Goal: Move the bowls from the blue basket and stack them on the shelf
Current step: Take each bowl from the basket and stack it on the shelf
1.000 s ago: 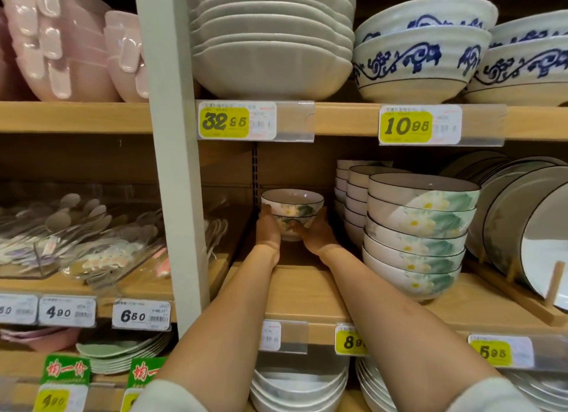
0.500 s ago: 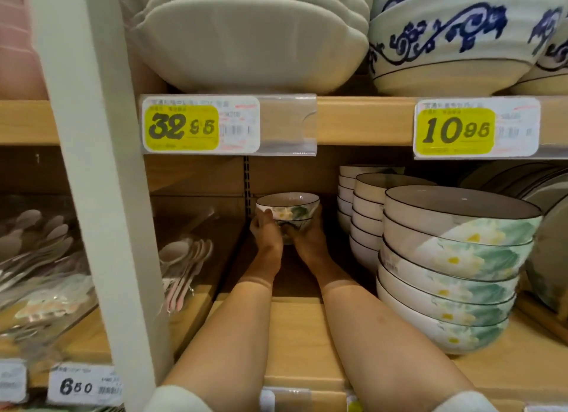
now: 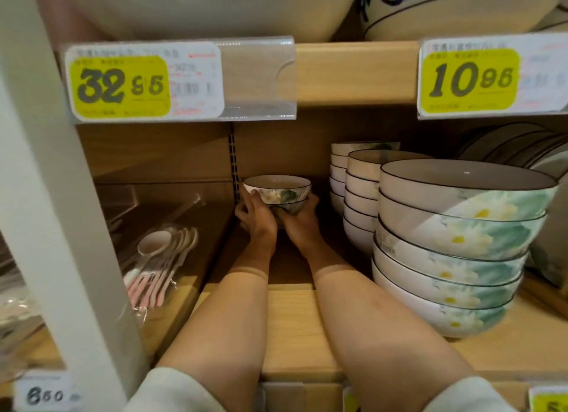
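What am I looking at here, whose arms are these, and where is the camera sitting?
There is no machine here. A person wears a camera on the head, looking forward and down, so the two bare arms are their own. The left hand and right hand hold two nested small flowered bowls deep inside a wooden shelf. To the right stand stacks of larger flowered bowls. To the left lie wrapped spoons. A yellow price tag hangs on the shelf above.
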